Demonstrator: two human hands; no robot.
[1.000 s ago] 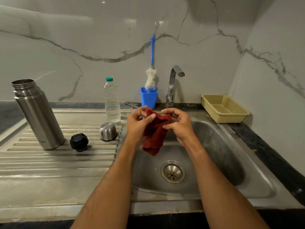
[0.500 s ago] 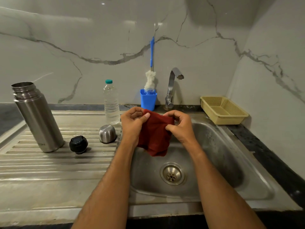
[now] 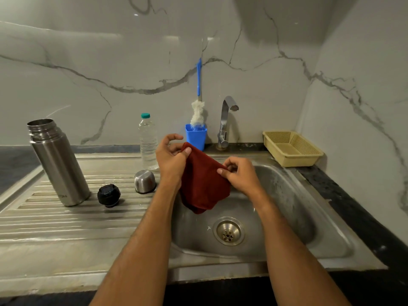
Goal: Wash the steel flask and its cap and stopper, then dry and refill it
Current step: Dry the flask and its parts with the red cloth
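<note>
**Inspector A:** A red cloth (image 3: pixel 204 184) is held spread over the sink (image 3: pixel 309 208), one top corner pinched by the left hand (image 3: pixel 171 157), the other by the right hand (image 3: pixel 239 173). Drying is judged to be the step in hand; a flat, opened cloth should be wrapped round each part in turn.

**Inspector B:** Noted. The steel flask (image 3: pixel 57 162) is stood upright on the draining board (image 3: pixel 44 219), long axis vertical, mouth open upward. The stopper (image 3: pixel 108 194) and cap (image 3: pixel 144 181) are set apart beside it, the cap dome up.

We see two bare forearms, no sleeves reaching into view. Our left hand (image 3: pixel 171 159) and right hand (image 3: pixel 239 173) wear no gloves. Both wrists are bare too.
</note>
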